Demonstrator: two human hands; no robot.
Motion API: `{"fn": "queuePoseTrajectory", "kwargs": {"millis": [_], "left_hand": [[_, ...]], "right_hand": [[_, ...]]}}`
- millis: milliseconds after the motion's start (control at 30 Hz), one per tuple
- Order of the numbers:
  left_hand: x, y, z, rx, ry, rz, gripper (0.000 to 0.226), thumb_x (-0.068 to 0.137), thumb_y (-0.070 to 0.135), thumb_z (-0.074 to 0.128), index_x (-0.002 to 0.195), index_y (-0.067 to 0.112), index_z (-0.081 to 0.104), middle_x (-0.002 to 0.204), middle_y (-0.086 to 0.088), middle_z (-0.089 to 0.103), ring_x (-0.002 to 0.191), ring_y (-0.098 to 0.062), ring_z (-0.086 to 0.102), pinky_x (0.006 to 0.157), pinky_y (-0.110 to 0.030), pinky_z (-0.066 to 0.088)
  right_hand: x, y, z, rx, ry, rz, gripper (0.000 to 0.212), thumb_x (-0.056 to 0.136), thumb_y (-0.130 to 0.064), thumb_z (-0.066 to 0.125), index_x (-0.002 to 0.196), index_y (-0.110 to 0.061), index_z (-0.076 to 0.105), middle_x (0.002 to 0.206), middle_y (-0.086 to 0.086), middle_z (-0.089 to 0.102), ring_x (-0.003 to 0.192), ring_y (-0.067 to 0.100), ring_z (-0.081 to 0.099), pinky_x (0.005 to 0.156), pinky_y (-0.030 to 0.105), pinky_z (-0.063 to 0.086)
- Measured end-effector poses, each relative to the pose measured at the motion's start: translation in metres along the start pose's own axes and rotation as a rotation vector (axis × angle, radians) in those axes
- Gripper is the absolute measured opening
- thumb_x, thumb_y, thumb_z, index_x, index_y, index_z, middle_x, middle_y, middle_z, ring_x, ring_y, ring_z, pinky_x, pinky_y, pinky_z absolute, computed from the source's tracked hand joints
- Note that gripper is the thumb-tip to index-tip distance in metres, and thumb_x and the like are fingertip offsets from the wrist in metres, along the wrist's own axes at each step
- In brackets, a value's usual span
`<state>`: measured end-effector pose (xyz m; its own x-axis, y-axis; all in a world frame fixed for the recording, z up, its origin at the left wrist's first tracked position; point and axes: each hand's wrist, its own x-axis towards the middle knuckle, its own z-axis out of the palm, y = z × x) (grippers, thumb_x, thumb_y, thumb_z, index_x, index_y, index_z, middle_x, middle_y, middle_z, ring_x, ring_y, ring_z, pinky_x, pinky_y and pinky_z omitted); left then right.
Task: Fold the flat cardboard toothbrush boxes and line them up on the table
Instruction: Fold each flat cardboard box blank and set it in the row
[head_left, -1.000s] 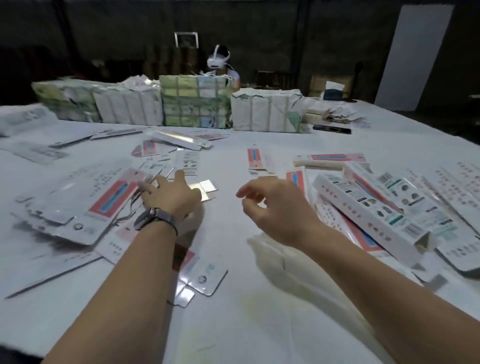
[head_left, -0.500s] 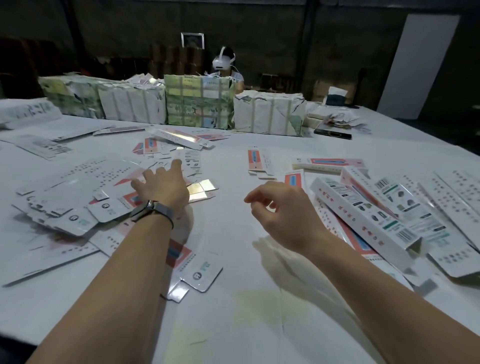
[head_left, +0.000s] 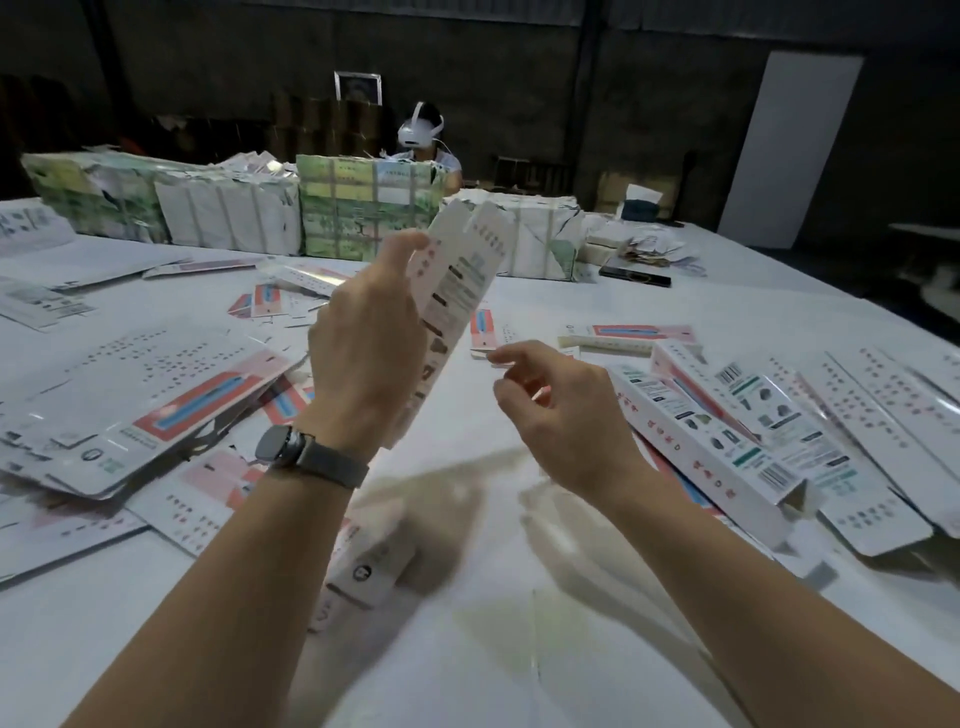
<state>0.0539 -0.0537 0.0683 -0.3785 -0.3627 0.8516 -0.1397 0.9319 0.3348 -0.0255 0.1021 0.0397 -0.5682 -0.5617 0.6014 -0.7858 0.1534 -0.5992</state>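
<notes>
Two hands: both raised above the white table (head_left: 467, 649), forearms reaching in from the near edge.
Left hand (head_left: 363, 343): lifted, back toward the camera, fingers and thumb curled round a flat box blank (head_left: 454, 291), grasping it along its left edge.
Flat box blank: held off the table, long and narrow, standing tilted with its top end leaning away to the right; printed side faces the camera, end flaps at the top.
Right hand (head_left: 561, 415): just right of the blank's lower part, apart from it; fingers loosely bent, thumb and forefinger near each other, nothing held.
Wristwatch (head_left: 291, 447): dark band on the left wrist.
Loose flat blanks (head_left: 130, 405): overlapping heap on the table at the left, some showing a red and blue panel.
Folded boxes (head_left: 701, 436): several long white boxes lying side by side at an angle on the right, touching one another.
Wrapped bundles (head_left: 358, 213): row of strapped stacks across the far side of the table.
Second person (head_left: 423, 140): seated behind the bundles, wearing a white headset.
Dark phone-like item (head_left: 634, 275): on the table beyond the bundles, right; too small to tell exactly.
</notes>
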Motion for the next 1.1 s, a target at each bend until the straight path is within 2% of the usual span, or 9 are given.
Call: {"fn": "queuePoseTrajectory", "kwargs": {"millis": [100, 200, 333, 500, 567, 733, 800, 900, 1100], "left_hand": [[-0.004, 0.025, 0.004, -0.636, -0.197, -0.338, 0.016, 0.102, 0.016, 0.047, 0.111, 0.026, 0.056, 0.088, -0.003, 0.071, 0.062, -0.015, 0.069, 0.05, -0.031, 0.058], [-0.014, 0.043, 0.012, -0.888, -0.469, -0.594, 0.009, 0.103, 0.027, 0.051, 0.108, 0.026, 0.058, 0.096, -0.013, 0.072, 0.075, -0.018, 0.07, 0.065, -0.037, 0.058], [-0.022, 0.052, 0.02, -0.874, -0.725, -0.582, 0.035, 0.094, 0.065, 0.046, 0.109, 0.033, 0.049, 0.102, 0.006, 0.062, 0.078, -0.005, 0.065, 0.061, -0.018, 0.048], [-0.026, 0.051, 0.017, -1.325, -0.96, -0.595, 0.062, 0.095, 0.066, 0.035, 0.14, 0.028, 0.053, 0.126, -0.004, 0.067, 0.11, -0.025, 0.068, 0.089, -0.042, 0.058], [-0.027, 0.052, 0.011, -1.351, -0.938, -0.655, 0.056, 0.099, 0.063, 0.032, 0.135, 0.028, 0.059, 0.11, 0.0, 0.073, 0.096, -0.017, 0.073, 0.075, -0.031, 0.059], [-0.03, 0.053, 0.009, -1.283, -0.957, -0.636, 0.056, 0.102, 0.059, 0.025, 0.122, 0.028, 0.067, 0.099, -0.007, 0.075, 0.088, -0.026, 0.074, 0.074, -0.031, 0.061], [-0.031, 0.055, 0.009, -1.261, -0.964, -0.626, 0.059, 0.102, 0.059, 0.025, 0.125, 0.021, 0.064, 0.104, -0.016, 0.07, 0.089, -0.029, 0.072, 0.079, -0.035, 0.061], [-0.031, 0.056, 0.01, -1.242, -0.972, -0.626, 0.064, 0.104, 0.057, 0.023, 0.128, 0.011, 0.059, 0.101, -0.016, 0.066, 0.084, -0.028, 0.071, 0.076, -0.033, 0.061], [-0.034, 0.066, 0.005, -1.236, -1.075, -0.538, 0.068, 0.1, 0.06, 0.015, 0.126, 0.012, 0.057, 0.115, -0.031, 0.059, 0.083, -0.03, 0.067, 0.076, -0.03, 0.06]], "right_hand": [[0.009, -0.003, -0.009, 0.17, 0.111, 0.036, 0.037, 0.089, -0.032, 0.062, 0.125, -0.033, 0.052, 0.081, -0.013, 0.064, 0.074, 0.006, 0.062, 0.061, 0.022, 0.051], [0.012, -0.003, -0.018, 0.384, 0.194, 0.065, 0.052, 0.089, -0.032, 0.06, 0.134, -0.043, 0.037, 0.094, -0.005, 0.068, 0.077, 0.018, 0.068, 0.066, 0.036, 0.059], [0.012, 0.0, -0.025, 0.514, 0.201, 0.084, 0.056, 0.095, -0.036, 0.051, 0.146, -0.041, 0.028, 0.088, -0.003, 0.068, 0.079, 0.018, 0.068, 0.067, 0.024, 0.054], [0.014, 0.004, -0.028, 0.375, 0.152, 0.148, 0.043, 0.098, -0.026, 0.059, 0.14, -0.03, 0.049, 0.087, -0.003, 0.056, 0.084, 0.017, 0.063, 0.06, 0.028, 0.058], [0.015, 0.005, -0.028, 0.256, 0.129, 0.15, 0.044, 0.095, -0.025, 0.066, 0.137, -0.028, 0.055, 0.085, -0.004, 0.054, 0.085, 0.017, 0.062, 0.066, 0.043, 0.061], [0.019, 0.006, -0.032, 0.211, 0.178, 0.185, 0.045, 0.096, -0.032, 0.062, 0.139, -0.025, 0.055, 0.063, -0.019, 0.056, 0.07, 0.0, 0.063, 0.064, 0.03, 0.059], [0.02, 0.006, -0.034, 0.236, 0.208, 0.198, 0.033, 0.095, -0.032, 0.064, 0.128, -0.025, 0.065, 0.066, -0.013, 0.062, 0.071, 0.009, 0.066, 0.067, 0.036, 0.059], [0.019, 0.004, -0.035, 0.285, 0.236, 0.204, 0.007, 0.093, -0.031, 0.068, 0.093, -0.026, 0.073, 0.068, -0.009, 0.069, 0.063, 0.005, 0.065, 0.058, 0.023, 0.053], [0.025, 0.002, -0.052, 0.395, 0.229, 0.376, 0.049, 0.089, -0.044, 0.071, 0.079, 0.004, 0.064, 0.046, -0.013, 0.052, 0.039, 0.002, 0.047, 0.039, 0.015, 0.036]]}}
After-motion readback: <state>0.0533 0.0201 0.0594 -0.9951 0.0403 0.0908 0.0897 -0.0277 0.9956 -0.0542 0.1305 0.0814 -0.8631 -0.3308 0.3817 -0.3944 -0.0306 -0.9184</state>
